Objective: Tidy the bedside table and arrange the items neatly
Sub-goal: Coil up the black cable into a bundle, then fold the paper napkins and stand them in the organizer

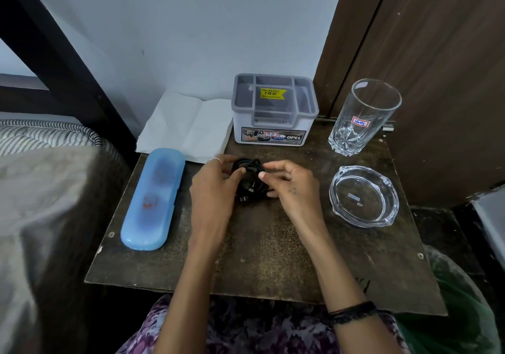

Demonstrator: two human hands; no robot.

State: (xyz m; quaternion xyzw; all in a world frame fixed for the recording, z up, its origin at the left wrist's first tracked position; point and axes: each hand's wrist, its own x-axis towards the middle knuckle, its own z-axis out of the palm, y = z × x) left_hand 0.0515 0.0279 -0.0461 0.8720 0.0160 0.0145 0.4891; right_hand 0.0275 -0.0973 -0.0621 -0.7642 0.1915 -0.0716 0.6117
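A coiled black cable (250, 181) lies at the middle of the dark bedside table (273, 258). My left hand (211, 189) holds the coil's left side, thumb across it. My right hand (289, 187) pinches its right side with fingertips. A blue translucent case (153, 197) lies lengthwise on the left. A grey compartment organiser box (274, 110) stands at the back middle, with a white tissue (188, 126) to its left. A tall clear glass (360, 115) stands at the back right, and a glass ashtray (364, 196) sits in front of it.
A bed with a striped mattress (49, 135) and grey cover borders the table's left. A dark wooden door (437, 52) rises at the right. A green bag (464, 312) sits low at the right front. The wall stands behind the table.
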